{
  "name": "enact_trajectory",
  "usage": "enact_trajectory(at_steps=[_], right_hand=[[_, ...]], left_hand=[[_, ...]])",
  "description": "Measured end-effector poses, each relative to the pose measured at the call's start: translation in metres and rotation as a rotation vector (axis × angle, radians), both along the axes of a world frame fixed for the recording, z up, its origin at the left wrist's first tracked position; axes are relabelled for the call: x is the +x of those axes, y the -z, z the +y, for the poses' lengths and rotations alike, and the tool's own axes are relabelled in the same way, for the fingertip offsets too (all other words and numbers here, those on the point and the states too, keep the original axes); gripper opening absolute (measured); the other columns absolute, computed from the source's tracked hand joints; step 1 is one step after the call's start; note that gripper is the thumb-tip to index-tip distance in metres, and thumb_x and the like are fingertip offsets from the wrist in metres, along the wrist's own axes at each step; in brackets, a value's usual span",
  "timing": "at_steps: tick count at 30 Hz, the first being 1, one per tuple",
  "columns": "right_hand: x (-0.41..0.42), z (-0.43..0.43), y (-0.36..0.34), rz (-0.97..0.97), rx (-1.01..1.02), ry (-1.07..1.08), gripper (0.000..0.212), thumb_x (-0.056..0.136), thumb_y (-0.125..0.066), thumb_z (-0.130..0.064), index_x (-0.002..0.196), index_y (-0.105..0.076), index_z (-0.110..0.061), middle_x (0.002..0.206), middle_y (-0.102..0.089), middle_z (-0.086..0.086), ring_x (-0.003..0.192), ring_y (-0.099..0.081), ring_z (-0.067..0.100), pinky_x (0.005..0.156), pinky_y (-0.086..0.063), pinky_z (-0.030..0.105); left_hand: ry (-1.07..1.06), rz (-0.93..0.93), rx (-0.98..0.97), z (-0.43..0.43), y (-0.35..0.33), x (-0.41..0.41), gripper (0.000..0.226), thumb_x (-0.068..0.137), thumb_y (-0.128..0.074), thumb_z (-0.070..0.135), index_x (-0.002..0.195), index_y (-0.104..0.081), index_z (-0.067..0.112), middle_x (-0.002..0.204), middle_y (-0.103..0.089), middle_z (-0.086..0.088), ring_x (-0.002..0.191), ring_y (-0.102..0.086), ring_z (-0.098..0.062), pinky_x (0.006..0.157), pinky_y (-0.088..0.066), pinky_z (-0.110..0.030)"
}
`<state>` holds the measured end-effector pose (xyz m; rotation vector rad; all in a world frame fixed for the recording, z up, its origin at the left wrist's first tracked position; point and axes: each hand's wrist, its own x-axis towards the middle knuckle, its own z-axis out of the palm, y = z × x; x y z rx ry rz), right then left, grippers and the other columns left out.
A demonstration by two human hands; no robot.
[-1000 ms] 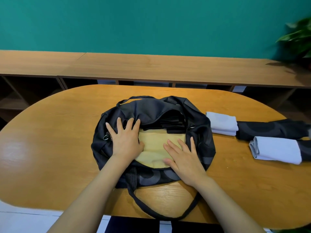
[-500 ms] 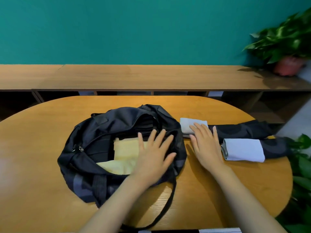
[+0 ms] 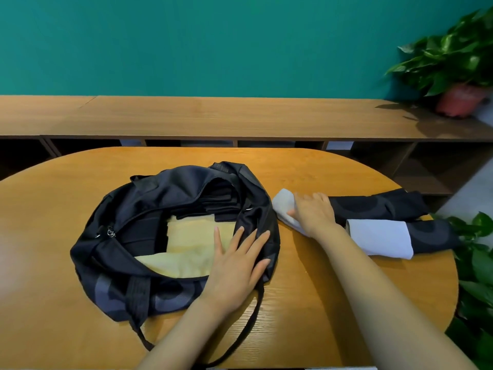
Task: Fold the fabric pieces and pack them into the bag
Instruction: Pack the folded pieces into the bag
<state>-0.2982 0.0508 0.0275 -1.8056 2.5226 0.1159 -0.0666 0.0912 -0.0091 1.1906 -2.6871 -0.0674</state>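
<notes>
An open black bag [image 3: 138, 209] lies on the oval wooden table [image 3: 53, 209], with folded yellow fabric [image 3: 186, 244] and dark folded pieces inside. My left hand [image 3: 237, 263] lies flat, fingers spread, on the bag's right rim and the yellow fabric. Just right of the bag, my right hand [image 3: 312, 212] grips a small folded light grey fabric [image 3: 282, 201], thumb under its edge, and the piece is tilted. A second folded light grey fabric [image 3: 381, 236] lies further right, beside rolled dark patterned fabric [image 3: 373, 206].
The bag's strap [image 3: 248, 324] loops toward the table's near edge. A long wooden bench shelf [image 3: 213, 116] runs behind the table, with a potted plant [image 3: 458, 97] at its right end. More leaves [image 3: 477, 263] crowd the table's right edge.
My right hand left the bag and reached right onto the small grey folded fabric, now gripping it. My left hand slid to the bag's right side. The view swung right.
</notes>
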Motion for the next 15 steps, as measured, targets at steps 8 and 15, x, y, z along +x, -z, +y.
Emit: enact_trajectory(at_steps=[8,15], right_hand=[[0.033,0.064,-0.007,-0.23,-0.152,0.103,0.049,0.094,-0.056,-0.05,0.122,-0.039,-0.014,0.083,-0.064,0.001,0.102,-0.064,0.024,0.122,-0.002,0.04],[0.039,0.113,0.012,-0.861,-0.731,0.22,0.056,0.085,-0.075,-0.03,0.129,-0.041,-0.026,0.12,-0.054,-0.012,0.111,-0.053,0.01,0.093,-0.048,0.038]], left_hand=[[0.0,0.002,-0.018,0.001,-0.001,-0.004,0.055,0.101,-0.019,0.053,0.15,-0.031,0.032,0.14,-0.055,0.003,0.138,-0.042,-0.028,0.112,-0.003,-0.061],[-0.006,0.265,0.156,0.015,-0.021,-0.015,0.074,0.09,-0.005,0.066,0.155,-0.015,0.031,0.157,-0.031,0.008,0.148,-0.015,-0.013,0.12,0.012,-0.045]])
